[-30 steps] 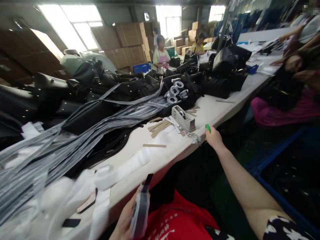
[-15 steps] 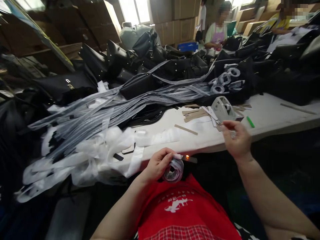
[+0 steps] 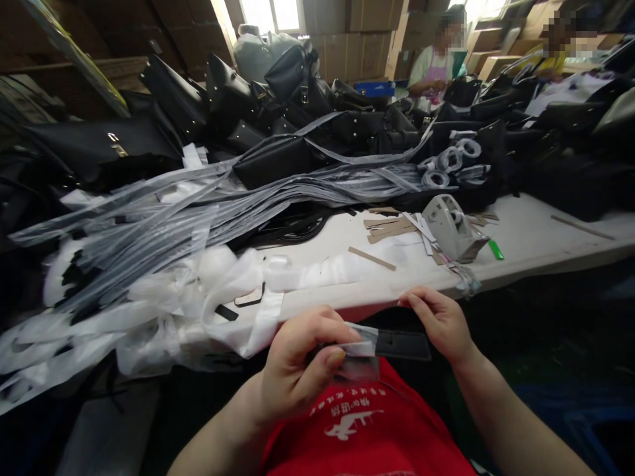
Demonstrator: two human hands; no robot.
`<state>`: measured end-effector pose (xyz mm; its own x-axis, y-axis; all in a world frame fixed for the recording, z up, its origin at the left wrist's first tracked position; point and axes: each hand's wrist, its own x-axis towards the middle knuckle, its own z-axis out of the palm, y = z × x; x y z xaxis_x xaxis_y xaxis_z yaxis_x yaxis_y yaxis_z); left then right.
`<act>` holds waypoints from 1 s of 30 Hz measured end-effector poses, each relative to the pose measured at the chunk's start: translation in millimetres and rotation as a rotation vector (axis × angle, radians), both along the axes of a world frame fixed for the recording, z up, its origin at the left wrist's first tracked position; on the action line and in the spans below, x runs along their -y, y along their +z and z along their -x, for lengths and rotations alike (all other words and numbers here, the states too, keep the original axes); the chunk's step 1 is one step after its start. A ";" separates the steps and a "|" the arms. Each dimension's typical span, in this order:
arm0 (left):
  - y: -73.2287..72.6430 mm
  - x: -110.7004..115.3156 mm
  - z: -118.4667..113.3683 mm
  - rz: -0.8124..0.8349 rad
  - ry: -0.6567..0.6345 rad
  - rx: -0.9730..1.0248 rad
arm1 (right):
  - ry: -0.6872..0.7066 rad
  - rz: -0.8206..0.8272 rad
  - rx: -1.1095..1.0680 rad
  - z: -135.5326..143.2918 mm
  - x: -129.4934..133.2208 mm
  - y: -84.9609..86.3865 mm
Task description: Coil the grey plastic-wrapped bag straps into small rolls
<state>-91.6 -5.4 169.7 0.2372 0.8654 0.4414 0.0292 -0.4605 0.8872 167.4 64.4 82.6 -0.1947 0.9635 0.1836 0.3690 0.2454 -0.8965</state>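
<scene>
My left hand (image 3: 307, 360) grips a rolled strap (image 3: 360, 350) in clear plastic, above the red apron. A flat black strap end (image 3: 403, 345) sticks out of it to the right. Just right of that end is my right hand (image 3: 439, 320), its thumb and fingertips pinched together by the table edge. Whatever may be between those fingertips is too small to make out. A grey tape dispenser (image 3: 449, 228) stands on the table beyond the right hand, with crumpled clear tape (image 3: 467, 281) hanging at its front.
Long plastic-sleeved straps (image 3: 297, 188) lie across the table (image 3: 327, 291), with rolled ones (image 3: 450, 158) at their right end. White plastic film (image 3: 183, 297) heaps at left. Brown card strips (image 3: 391, 230) and a green cutter (image 3: 495, 249) lie nearby. Black bags (image 3: 169, 92) fill the back; two people are beyond.
My right hand has come from the tape dispenser down and left towards the strap. The left hand has risen closer to the camera, turning the roll so its black end points right.
</scene>
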 end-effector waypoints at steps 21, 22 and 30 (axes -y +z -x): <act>-133.0 -7.3 -50.6 0.717 0.293 0.142 | -0.123 -0.144 0.774 15.9 -96.0 -53.4; -141.1 -4.4 -51.1 0.740 0.291 0.146 | -0.110 -0.139 0.824 20.5 -102.4 -58.2; -163.7 16.4 -47.3 0.726 0.289 0.084 | -0.070 -0.135 0.932 37.0 -115.5 -60.4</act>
<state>-44.3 -21.7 5.9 -0.0502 0.9665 -0.2517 -0.0215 0.2509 0.9678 130.4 179.9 22.2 -0.2621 0.9605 0.0938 0.9403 0.2760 -0.1989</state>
